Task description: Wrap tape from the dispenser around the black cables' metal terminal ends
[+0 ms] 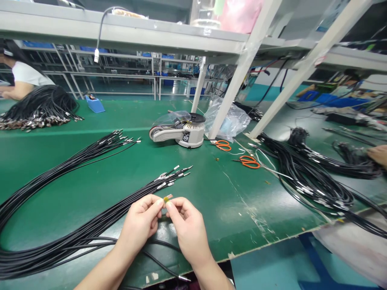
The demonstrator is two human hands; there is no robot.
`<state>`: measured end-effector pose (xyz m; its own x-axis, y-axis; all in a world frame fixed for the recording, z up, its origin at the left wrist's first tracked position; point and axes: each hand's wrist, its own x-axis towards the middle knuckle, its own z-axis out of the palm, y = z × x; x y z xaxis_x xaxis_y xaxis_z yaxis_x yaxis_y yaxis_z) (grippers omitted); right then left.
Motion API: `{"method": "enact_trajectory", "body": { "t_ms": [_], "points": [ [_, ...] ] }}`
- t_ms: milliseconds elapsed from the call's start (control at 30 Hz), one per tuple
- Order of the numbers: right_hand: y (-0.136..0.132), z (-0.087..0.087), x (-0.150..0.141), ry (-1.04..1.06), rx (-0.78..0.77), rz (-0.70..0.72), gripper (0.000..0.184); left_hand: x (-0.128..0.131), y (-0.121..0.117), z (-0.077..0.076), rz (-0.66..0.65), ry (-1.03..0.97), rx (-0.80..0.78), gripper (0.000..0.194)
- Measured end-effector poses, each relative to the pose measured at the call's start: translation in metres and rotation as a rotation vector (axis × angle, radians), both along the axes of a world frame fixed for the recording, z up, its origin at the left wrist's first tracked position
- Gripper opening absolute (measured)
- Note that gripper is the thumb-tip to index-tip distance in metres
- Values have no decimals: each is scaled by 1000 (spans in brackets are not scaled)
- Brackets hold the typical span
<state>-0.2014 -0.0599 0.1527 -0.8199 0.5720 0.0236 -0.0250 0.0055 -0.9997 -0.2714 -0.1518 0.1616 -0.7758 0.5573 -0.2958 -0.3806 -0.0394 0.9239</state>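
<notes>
Both my hands meet over the front of the green table, fingers pinched together. Between the fingertips is a small cable end with amber-yellow tape (167, 198) and a coppery tip; the fingers hide most of it. My left hand (142, 217) is closed on it from the left, and my right hand (189, 225) is closed on it from the right. Loose black cables (163, 243) pass beneath the hands, one ending in a metal connector (184, 278) near the table edge. Left of the hands lies a looped bundle of black cables (99, 219) with white labels and metal tips.
A round tape dispenser (190, 135) stands behind the hands. Orange-handled scissors (249, 162) and a second pair (223, 145) lie right of it. More cable bundles (314, 181) cover the right side, near another person's hand (377, 155). A person (26, 76) sits far left beside a cable pile (45, 105).
</notes>
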Motion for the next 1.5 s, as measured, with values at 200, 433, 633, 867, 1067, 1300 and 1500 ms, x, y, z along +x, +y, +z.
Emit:
{"method": "enact_trajectory", "body": {
  "t_ms": [200,433,633,867,1067,1300,1500],
  "points": [
    [2,-1,-1,33,32,12,13,-2,-6,-4,-120,-104,142,32],
    [9,-3,3,88,119,61,12,-13,-11,0,-357,-265,252,25],
    [19,-6,8,231,194,176,2,-18,-16,-3,-601,-408,315,27],
    [30,-1,14,332,311,349,10,-17,-19,-3,-793,-440,269,27],
    [47,9,18,99,138,325,15,-6,-12,6,-530,56,-3,28],
    [45,11,21,-33,86,250,18,7,-5,12,-452,611,-280,22],
    [53,15,30,-82,162,364,17,15,2,8,-405,747,-288,26]
  ]
}}
